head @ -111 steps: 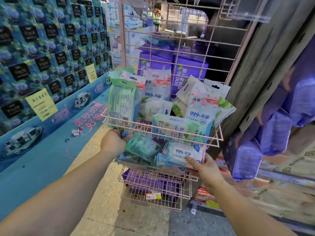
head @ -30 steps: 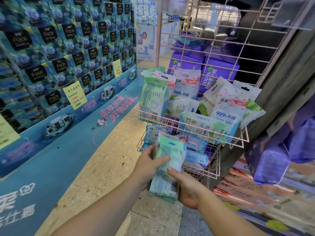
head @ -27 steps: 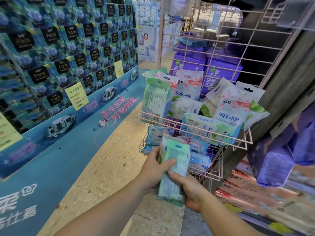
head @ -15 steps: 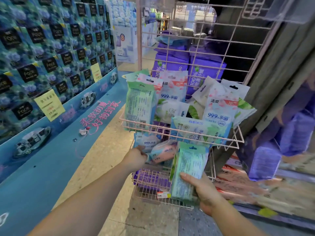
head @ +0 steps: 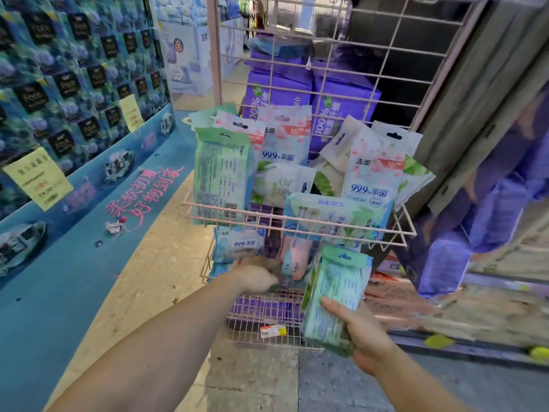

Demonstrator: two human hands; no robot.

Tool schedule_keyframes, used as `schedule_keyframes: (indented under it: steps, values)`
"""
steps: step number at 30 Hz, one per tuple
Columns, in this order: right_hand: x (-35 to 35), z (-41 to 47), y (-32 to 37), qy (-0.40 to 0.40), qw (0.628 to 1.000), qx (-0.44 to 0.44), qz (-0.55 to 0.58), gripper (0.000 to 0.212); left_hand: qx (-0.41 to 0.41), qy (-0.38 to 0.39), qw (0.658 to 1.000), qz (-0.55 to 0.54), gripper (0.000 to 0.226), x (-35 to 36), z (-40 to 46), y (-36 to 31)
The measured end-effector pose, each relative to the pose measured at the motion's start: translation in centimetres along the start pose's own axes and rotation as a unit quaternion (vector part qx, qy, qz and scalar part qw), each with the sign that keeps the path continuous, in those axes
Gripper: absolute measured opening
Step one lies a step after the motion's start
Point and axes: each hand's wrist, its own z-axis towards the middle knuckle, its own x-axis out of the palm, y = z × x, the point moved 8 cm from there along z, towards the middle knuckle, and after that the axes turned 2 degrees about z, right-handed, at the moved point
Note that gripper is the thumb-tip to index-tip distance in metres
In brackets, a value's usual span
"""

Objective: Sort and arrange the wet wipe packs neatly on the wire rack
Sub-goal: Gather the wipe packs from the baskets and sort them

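Observation:
A pink wire rack [head: 300,230] holds wet wipe packs in stacked baskets. The top basket carries several packs, among them a tall green pack [head: 221,179] at its left and a pale blue pack [head: 374,179] at its right. My right hand [head: 361,331] grips a stack of green packs [head: 334,295] upright in front of the middle basket's right end. My left hand [head: 257,273] reaches into the middle basket, fingers on a pink pack [head: 295,255] that stands tilted there. A blue pack [head: 239,245] lies at that basket's left.
A blue display wall of tissue boxes [head: 74,84] with yellow price cards runs along the left. Purple tissue bundles [head: 312,93] sit behind the rack's grid. More purple packs [head: 475,233] hang at the right. A lower basket [head: 267,316] sits just above the tiled floor.
The green stack has passed from both hands to my right hand alone and moved right. My left hand has gone into the middle basket, onto the pink pack.

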Motion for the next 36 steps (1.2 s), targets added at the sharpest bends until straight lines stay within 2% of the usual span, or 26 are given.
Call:
schedule_keyframes:
  steps: [2, 6, 9, 13, 16, 21, 24, 27, 30, 33, 35, 36]
  values:
    - [1.0, 0.0, 0.4, 0.017, 1.000, -0.009, -0.011, 0.054, -0.011, -0.033, 0.998, 0.060, 0.027, -1.8, -0.7, 0.2]
    - [2.0, -0.6, 1.1, 0.041, 0.999, -0.026, -0.016, 0.061, -0.029, -0.052, 0.994, 0.088, 0.054, -2.7, 0.0, 3.1]
    - [1.7, -1.1, 1.1, 0.038, 0.999, -0.027, 0.003, 0.055, -0.056, -0.050, 0.994, 0.084, 0.047, -2.2, 0.8, 4.7]
    - [0.5, -1.8, 0.7, 0.026, 1.000, -0.011, 0.000, 0.060, -0.096, -0.071, 0.992, 0.032, 0.043, -2.1, 1.6, 5.7]
    - [-0.5, -2.3, 0.6, 0.005, 1.000, -0.019, 0.007, 0.063, -0.109, -0.070, 0.991, 0.020, 0.049, -2.0, 1.7, 6.2]
    - [-1.1, -3.0, 0.4, 0.003, 1.000, -0.023, 0.012, 0.058, -0.081, -0.014, 0.996, 0.025, 0.057, -1.7, 2.0, 6.2]
    - [-1.2, -3.2, 0.3, -0.002, 1.000, -0.023, 0.003, 0.057, -0.092, -0.050, 0.992, 0.068, 0.058, -2.3, 2.1, 6.3]
    - [-1.0, -3.2, 0.0, 0.001, 1.000, -0.017, -0.003, 0.058, -0.095, -0.127, 0.979, 0.124, 0.048, -3.8, 2.1, 6.5]
    - [-0.5, -3.1, -0.2, 0.012, 1.000, -0.012, -0.010, 0.060, -0.090, -0.175, 0.963, 0.183, 0.055, -4.9, 1.3, 6.7]
    - [0.0, -2.9, -0.4, 0.014, 1.000, -0.007, -0.016, 0.056, -0.097, -0.182, 0.973, 0.105, 0.035, -4.9, -0.1, 7.4]
    - [0.3, -2.9, -0.5, 0.017, 1.000, -0.004, -0.025, 0.056, -0.085, -0.234, 0.968, 0.004, 0.026, -5.0, -1.6, 8.3]
    - [0.4, -2.9, -0.5, 0.015, 0.999, -0.003, -0.029, 0.058, -0.073, -0.283, 0.955, -0.044, 0.026, -5.3, -2.7, 8.6]
